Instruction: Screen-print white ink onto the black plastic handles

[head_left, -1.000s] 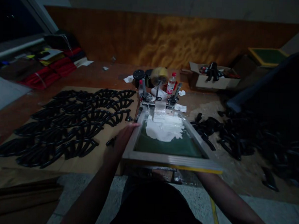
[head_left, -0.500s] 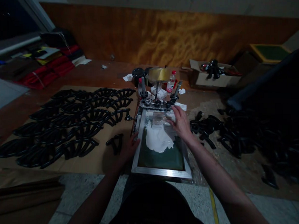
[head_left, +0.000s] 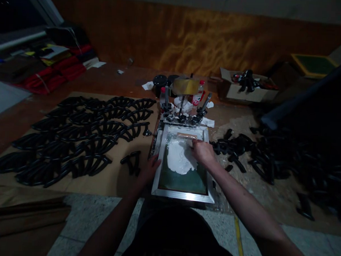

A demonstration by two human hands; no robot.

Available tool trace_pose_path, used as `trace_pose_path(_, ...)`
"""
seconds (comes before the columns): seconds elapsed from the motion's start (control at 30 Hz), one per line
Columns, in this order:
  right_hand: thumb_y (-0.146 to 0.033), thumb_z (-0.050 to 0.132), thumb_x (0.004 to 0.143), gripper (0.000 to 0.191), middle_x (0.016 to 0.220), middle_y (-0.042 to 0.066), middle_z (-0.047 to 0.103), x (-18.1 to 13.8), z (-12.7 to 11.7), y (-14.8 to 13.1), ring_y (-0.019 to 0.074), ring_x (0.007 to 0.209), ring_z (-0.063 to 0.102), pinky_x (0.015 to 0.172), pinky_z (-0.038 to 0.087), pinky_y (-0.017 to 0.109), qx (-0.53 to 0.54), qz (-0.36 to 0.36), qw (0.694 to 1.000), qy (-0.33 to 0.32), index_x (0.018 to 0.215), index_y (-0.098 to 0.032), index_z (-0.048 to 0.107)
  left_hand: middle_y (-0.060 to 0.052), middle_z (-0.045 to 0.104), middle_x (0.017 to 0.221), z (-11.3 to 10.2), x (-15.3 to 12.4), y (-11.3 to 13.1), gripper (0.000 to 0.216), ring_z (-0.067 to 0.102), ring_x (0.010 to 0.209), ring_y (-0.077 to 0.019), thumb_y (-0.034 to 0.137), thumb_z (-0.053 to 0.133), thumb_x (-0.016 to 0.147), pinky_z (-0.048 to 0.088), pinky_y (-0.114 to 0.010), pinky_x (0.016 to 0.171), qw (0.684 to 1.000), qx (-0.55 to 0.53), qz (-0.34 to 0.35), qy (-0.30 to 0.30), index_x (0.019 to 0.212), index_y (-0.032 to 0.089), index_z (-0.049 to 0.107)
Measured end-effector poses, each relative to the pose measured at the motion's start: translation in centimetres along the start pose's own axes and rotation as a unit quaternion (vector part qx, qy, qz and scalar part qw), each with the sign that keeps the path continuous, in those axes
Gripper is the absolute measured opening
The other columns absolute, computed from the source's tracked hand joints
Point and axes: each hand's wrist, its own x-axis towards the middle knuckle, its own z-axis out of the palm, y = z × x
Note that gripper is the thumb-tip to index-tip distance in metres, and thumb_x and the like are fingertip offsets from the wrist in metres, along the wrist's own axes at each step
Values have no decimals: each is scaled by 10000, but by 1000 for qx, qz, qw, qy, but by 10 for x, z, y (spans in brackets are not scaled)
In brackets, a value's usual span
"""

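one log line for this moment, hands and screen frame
left hand: on left edge of screen frame | right hand: on squeegee over white ink | frame: flat

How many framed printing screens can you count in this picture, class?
2. One screen frame lies flat in front of the person, the left hand on its side and the right hand over its white ink. Another green screen rests far right. Others may be hidden in the dark.
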Motion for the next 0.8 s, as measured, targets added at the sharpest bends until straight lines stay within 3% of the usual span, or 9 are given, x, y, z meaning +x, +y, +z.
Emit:
trace_pose_path(0.1,-198,413,951,258,1048,154,704,-7,8,-19,251,872,688,696,467,301,-23,9,1000,-14,1099,-137,615,-135,603,1377,1,2,-7,492,561,1274,-261,387,467,920,386,-429,1124,1000,9,8,-3,1331,137,567)
trace_pose_path(0.23,-138,425,930,248,1052,126,683,-15,19,-37,243,965,641,730,463,297,-16,-128,992,-15,1085,-152,618,-131,597,1385,1,3,-10,492,551,1284,-266,397,474,916,386,-432,1125,1000,16,1,1,1330,147,570)
trace_pose_path(0.37,-138,440,944,237,1062,119,673,-34,26,-23,236,1006,591,780,453,309,-18,-265,963,-41,1088,-149,628,-152,579,1399,1,1,-5,511,537,1296,-266,385,462,918,361,-432,1140,1000,19,-3,-1,1336,107,556)
trace_pose_path(0.5,-124,498,908,204,1039,94,677,-42,22,5,225,973,580,765,431,309,-18,-351,933,-73,1044,-157,646,-133,604,1374,1,-1,0,497,570,1259,-250,388,433,930,392,-411,1116,1000,12,-11,-11,1335,128,558)
trace_pose_path(0.63,-110,573,827,193,977,66,670,-27,17,8,204,908,583,703,399,284,25,-339,939,-46,987,-178,657,-137,611,1364,1,-3,3,478,575,1256,-257,382,455,924,407,-408,1103,1000,20,-13,4,1313,131,576)
trace_pose_path(0.73,-144,531,897,166,968,93,660,-23,26,-5,218,929,569,723,409,293,34,-300,953,20,1007,-166,654,-141,632,1336,0,-3,4,439,593,1233,-272,359,484,914,417,-423,1093,999,31,-16,18,1269,136,612)
trace_pose_path(0.8,-140,495,929,191,997,107,662,-31,37,-9,225,944,560,743,425,307,19,-316,948,38,1041,-162,648,-129,651,1310,0,-3,5,409,604,1218,-275,348,507,903,428,-425,1084,999,37,-17,30,1240,154,633)
